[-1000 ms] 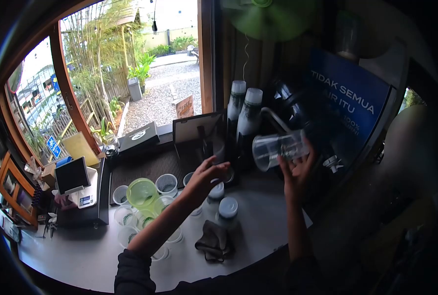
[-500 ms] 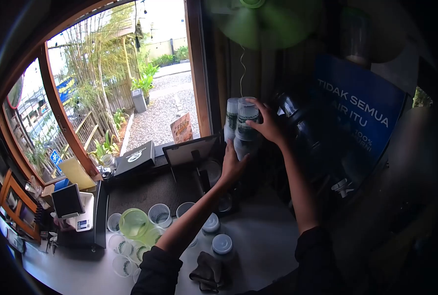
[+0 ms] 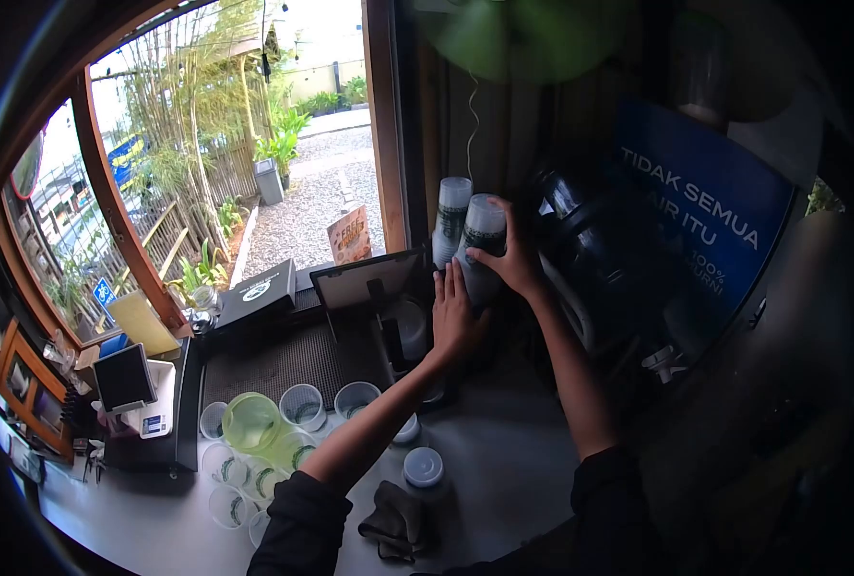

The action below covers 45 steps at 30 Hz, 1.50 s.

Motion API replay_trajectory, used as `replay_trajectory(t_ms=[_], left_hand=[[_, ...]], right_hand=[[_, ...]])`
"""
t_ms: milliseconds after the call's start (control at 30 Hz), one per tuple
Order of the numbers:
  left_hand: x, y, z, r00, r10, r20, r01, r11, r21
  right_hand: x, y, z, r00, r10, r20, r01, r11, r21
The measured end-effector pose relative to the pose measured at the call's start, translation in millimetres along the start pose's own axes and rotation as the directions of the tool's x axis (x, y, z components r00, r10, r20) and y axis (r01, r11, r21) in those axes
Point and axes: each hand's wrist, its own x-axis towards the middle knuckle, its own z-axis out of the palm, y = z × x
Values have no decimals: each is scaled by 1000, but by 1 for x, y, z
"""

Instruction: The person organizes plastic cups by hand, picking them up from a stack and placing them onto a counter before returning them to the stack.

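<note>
Toward the back of the counter stands a stack of clear plastic cups (image 3: 486, 217) with dark green print, tilted slightly. My right hand (image 3: 515, 261) is wrapped round its upper part, thumb across the front. Lower down, my left hand (image 3: 458, 322) supports the same stack, fingers along its left side and thumb on the right. A second cup stack (image 3: 453, 206) stands just behind and to the left. The lower ends of both stacks are partly hidden by my left hand and shadow.
Several clear cups (image 3: 302, 408) and a yellow-green container (image 3: 251, 422) stand at front left. A lidded jar (image 3: 423, 468) and dark cloth (image 3: 391, 518) lie nearer me. A black ridged mat (image 3: 269, 365), tablet (image 3: 125, 377) and blue sign (image 3: 700, 216) surround the workspace.
My right hand has slid down from the stack's top rim to grip its side. The upper cups sit slightly lower on the stack. The camera view has shifted a little.
</note>
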Motion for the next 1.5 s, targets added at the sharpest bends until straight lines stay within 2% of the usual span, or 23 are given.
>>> replay_trajectory(t_ms=[133,233,367,400,500,533,633,667,700,733,767,833,867,933,1000,1033,1100,1167,1267,1367,1400,1500], left_hand=[[-6,-7,-13,999,0,49,-1,1000,27],[-16,-13,-38,996,-2,87,-1,999,34],[-36,-20,-95,996,11,85,-20,995,102],[-42,-20,-112,998,6,67,-14,992,122],[-62,-27,-162,993,-40,111,22,988,155],[-71,-31,-179,991,-55,121,37,989,147],[-100,-50,-230,983,-107,151,89,988,124],[-111,-59,-247,978,-130,164,111,986,123],[-122,-67,-265,972,-153,176,133,984,122],[-136,-72,-282,976,-174,134,153,976,153],[-147,-83,-301,976,-171,133,158,982,105],[-170,-111,-336,978,-164,130,164,986,12],[-182,-127,-348,990,-125,72,126,992,-2],[-208,-153,-374,974,-194,113,194,981,10],[-232,-179,-392,956,-257,143,252,966,54],[-243,-196,-400,957,-206,204,194,978,78],[-266,-224,-407,947,-182,264,147,978,147],[-286,-249,-404,915,-189,356,100,962,253],[-307,-274,-392,882,-223,416,27,904,426],[-312,-288,-385,917,-130,377,-114,821,560],[-310,-288,-387,916,-124,380,-111,834,540],[-304,-293,-397,941,-93,325,-83,869,488]], right_hand=[[-6,-7,1,999,5,-37,-4,1000,23],[-14,-22,4,992,-22,-123,24,1000,13],[-35,-67,0,977,65,-203,-88,991,-103],[-40,-77,3,966,38,-255,-78,986,-148],[-49,-129,6,973,97,-212,-136,974,-181],[-51,-139,11,976,51,-211,-97,972,-213],[-55,-183,28,999,28,21,-27,998,-61],[-56,-203,37,996,41,83,-47,997,68],[-58,-220,48,985,17,174,-31,996,79],[-60,-237,60,965,-9,261,-16,996,92],[-62,-256,72,938,-36,345,-1,994,107],[-67,-294,100,904,-121,410,62,986,155],[-71,-311,115,882,-150,447,70,979,190],[-79,-340,148,832,-204,517,90,967,238],[-87,-364,180,737,-204,645,78,973,218],[-92,-374,197,700,-201,685,78,975,206],[-104,-386,232,642,-189,743,77,980,182],[-112,-399,253,565,-75,822,74,996,40],[-135,-385,292,438,11,899,113,991,-67],[-159,-379,302,505,67,860,23,996,-91],[-160,-381,302,486,91,869,3,994,-105],[-172,-379,304,547,106,830,-68,994,-82]])
